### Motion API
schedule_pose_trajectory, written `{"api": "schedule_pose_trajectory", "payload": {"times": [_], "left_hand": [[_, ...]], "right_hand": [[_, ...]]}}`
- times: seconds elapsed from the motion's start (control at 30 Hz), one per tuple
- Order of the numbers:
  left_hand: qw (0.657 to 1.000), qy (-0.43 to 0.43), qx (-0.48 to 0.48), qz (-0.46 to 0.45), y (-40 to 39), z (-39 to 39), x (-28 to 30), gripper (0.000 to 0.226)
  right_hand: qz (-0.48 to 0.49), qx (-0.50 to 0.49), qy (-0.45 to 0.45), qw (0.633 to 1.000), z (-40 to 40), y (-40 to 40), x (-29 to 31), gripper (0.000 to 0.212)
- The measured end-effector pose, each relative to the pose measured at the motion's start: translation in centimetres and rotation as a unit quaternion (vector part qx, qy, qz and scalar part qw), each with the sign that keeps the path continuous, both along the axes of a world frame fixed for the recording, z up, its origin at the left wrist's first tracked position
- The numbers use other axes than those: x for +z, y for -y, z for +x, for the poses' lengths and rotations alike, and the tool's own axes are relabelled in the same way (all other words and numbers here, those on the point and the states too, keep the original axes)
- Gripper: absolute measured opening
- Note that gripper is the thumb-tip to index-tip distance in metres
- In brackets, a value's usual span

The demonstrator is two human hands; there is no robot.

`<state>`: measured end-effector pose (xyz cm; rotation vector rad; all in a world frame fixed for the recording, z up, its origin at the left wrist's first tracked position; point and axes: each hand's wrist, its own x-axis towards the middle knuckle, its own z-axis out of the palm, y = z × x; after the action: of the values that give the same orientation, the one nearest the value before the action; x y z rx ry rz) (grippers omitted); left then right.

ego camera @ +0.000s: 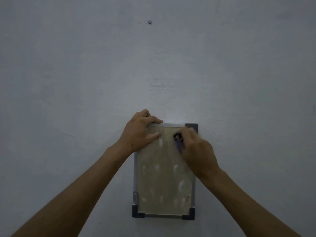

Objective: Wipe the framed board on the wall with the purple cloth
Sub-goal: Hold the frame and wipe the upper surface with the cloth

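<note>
A plain grey-white painted wall (85,65) fills the view, its surface faintly mottled. A small dark screw (150,22) sits high on it, near the centre. A thin hairline crack (65,133) runs across the paint at mid-left.

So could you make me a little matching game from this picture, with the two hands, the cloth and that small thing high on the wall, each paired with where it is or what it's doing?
Things:
1. left hand
2. right hand
3. purple cloth
4. small screw

Places or states:
A. alone, high on the bare wall
B. grips the top left corner of the framed board
C. bunched under a hand, against the board's upper part
D. presses the cloth near the board's top right

Pairs: 1-B, 2-D, 3-C, 4-A
</note>
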<state>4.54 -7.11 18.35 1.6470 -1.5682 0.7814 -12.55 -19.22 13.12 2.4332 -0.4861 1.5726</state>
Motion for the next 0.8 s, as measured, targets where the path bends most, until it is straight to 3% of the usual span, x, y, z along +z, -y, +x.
{"api": "schedule_pose_trajectory", "payload": {"times": [0.07,0.17,0.3,0.4,0.53,0.63,0.73,0.8], "left_hand": [[1.0,0.001,0.0,0.006,-0.1,-0.1,0.0,0.041],[1.0,0.0,0.003,0.006,-0.1,-0.1,0.1,0.043],[1.0,0.007,0.01,0.012,-0.1,-0.2,0.1,0.045],[1.0,0.007,0.012,0.015,-0.1,-0.2,0.1,0.048],[1.0,0.012,0.014,0.016,-0.2,-0.3,0.1,0.049],[1.0,0.012,0.021,0.013,-0.1,-0.2,0.0,0.051],[1.0,0.012,0.02,0.013,0.0,-0.3,-0.1,0.052],[1.0,0.013,0.022,0.015,0.0,-0.3,-0.1,0.052]], "right_hand": [[-0.037,-0.015,-0.042,0.998,0.0,-0.1,-0.3,0.021],[0.025,-0.005,0.055,0.998,-0.4,0.7,1.2,0.013],[-0.022,-0.006,-0.031,0.999,0.3,-0.2,1.3,0.016],[0.024,0.005,0.048,0.999,0.2,0.3,2.1,0.013],[-0.051,-0.014,-0.034,0.998,0.2,-0.3,1.7,0.023],[0.03,-0.012,0.044,0.999,-0.1,0.3,1.9,0.017],[0.007,-0.019,-0.026,0.999,0.2,-0.2,1.4,0.021],[0.028,-0.013,0.005,1.0,0.0,0.1,1.5,0.019]]}}
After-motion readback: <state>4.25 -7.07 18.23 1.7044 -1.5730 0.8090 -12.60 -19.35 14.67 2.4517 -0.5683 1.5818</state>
